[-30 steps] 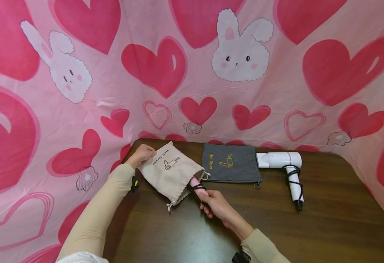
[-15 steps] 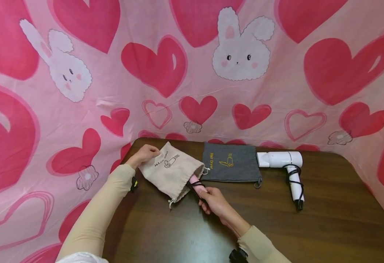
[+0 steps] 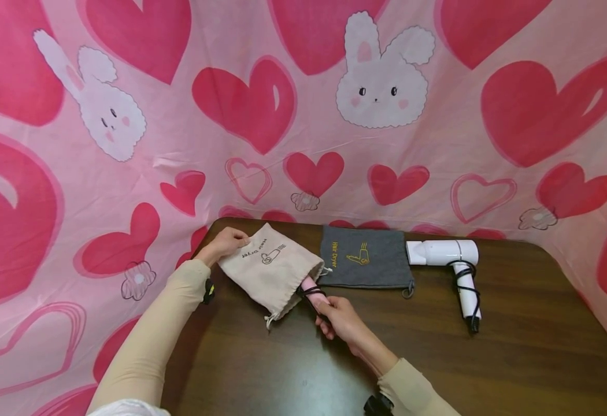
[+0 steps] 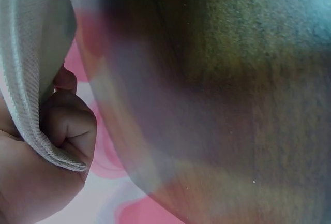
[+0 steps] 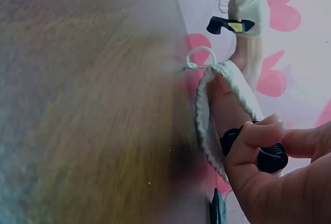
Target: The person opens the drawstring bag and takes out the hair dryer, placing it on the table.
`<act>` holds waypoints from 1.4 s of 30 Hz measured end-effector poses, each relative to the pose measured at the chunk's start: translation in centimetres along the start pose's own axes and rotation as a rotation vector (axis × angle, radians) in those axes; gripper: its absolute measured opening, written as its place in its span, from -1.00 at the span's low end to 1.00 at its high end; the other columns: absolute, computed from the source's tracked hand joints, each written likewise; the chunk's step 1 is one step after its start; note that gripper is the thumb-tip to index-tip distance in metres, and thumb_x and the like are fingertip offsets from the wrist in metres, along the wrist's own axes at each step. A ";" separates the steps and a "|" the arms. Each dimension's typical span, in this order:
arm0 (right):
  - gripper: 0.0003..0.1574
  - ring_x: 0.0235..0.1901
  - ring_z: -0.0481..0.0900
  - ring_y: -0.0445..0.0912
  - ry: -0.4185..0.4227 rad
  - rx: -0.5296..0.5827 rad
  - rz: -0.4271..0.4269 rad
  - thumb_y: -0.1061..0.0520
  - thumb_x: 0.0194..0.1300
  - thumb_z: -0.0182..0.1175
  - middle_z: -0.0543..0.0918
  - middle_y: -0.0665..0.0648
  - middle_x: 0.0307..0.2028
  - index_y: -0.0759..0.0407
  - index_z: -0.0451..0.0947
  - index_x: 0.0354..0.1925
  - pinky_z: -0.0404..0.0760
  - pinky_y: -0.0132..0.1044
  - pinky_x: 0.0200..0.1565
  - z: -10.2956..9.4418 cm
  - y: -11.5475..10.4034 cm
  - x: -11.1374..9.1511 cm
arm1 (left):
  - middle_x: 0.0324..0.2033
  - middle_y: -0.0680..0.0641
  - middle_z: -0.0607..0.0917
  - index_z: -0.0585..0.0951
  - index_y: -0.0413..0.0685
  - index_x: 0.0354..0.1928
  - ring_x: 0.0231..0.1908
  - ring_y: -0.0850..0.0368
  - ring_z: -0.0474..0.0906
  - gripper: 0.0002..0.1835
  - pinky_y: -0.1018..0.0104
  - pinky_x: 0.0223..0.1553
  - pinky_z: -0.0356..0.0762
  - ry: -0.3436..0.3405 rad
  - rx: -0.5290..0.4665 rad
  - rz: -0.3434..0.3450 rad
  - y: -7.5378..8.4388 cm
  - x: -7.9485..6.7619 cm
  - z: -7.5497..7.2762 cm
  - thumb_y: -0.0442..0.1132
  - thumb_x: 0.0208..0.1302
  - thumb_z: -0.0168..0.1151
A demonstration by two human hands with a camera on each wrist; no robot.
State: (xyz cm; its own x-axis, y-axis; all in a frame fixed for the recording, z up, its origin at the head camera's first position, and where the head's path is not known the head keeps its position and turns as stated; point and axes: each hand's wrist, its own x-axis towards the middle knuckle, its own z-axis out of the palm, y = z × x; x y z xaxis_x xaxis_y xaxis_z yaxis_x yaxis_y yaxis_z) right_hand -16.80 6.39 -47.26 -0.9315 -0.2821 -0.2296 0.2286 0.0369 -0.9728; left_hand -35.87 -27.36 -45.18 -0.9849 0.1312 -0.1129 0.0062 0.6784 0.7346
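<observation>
A beige drawstring bag (image 3: 262, 274), printed "Hair Dryer", lies slanted on the table's left with its gathered mouth facing the right hand. My left hand (image 3: 226, 241) pinches the bag's far left corner; in the left wrist view the cloth (image 4: 26, 74) folds over curled fingers (image 4: 70, 120). Out of the mouth sticks the pink handle of a hair dryer (image 3: 310, 287), its head hidden inside the bag. My right hand (image 3: 341, 323) grips that handle. In the right wrist view, black cord (image 5: 271, 159) is wound round the handle at the fingers.
A dark grey "Hair Dryer" bag (image 3: 376, 271) lies flat right of the beige one. Beside it rests a white hair dryer (image 3: 441, 253), black cord wrapped on its handle. The brown table (image 3: 262, 375) meets a pink heart-patterned cloth (image 3: 324, 133) behind and at the sides.
My left hand slid right, crumpling the bag's end, then drew back left and the print smoothed out. My right hand, with the hair dryer, shifted slightly up and left.
</observation>
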 end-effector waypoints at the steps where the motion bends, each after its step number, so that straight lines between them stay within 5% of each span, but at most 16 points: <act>1: -0.69 -0.65 0.40 -0.23 0.002 0.002 0.002 0.15 0.61 0.08 0.56 0.09 -0.52 0.46 0.45 -0.14 0.38 -0.42 -0.58 0.0 0.0 -0.1 | -0.26 -0.12 0.70 0.76 -0.31 -0.08 -0.29 0.11 0.56 -0.80 0.31 -0.19 0.47 0.010 0.013 0.002 -0.1 0.0 0.0 -0.28 0.52 0.28; 20: -0.72 -0.64 0.40 -0.23 0.020 -0.007 0.016 0.18 0.62 0.05 0.56 0.09 -0.51 0.45 0.46 -0.15 0.39 -0.43 -0.58 -0.8 0.0 -0.6 | 0.04 -0.29 0.67 0.71 -0.34 0.07 -0.02 -0.11 0.49 -0.72 0.08 0.03 0.45 0.103 0.018 -0.097 -0.8 -0.2 -0.2 -0.26 0.57 0.18; 42: -0.69 -0.62 0.40 -0.19 0.016 -0.008 0.022 0.11 0.65 0.06 0.57 0.10 -0.49 0.38 0.48 -0.16 0.41 -0.40 -0.57 -1.4 -0.3 -1.1 | 0.10 -0.32 0.66 0.69 -0.38 0.09 0.00 -0.13 0.49 -0.69 0.05 0.03 0.49 0.140 0.024 -0.115 -1.0 -0.1 -0.2 -0.26 0.58 0.15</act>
State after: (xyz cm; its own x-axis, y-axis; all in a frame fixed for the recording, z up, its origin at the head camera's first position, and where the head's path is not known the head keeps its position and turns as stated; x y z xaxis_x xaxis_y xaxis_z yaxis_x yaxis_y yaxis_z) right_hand -16.22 8.03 -46.76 -0.9308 -0.2658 -0.2511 0.2467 0.0504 -0.9678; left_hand -35.78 -28.24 -45.80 -0.9938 -0.0491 -0.0996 -0.1053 0.7007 0.7056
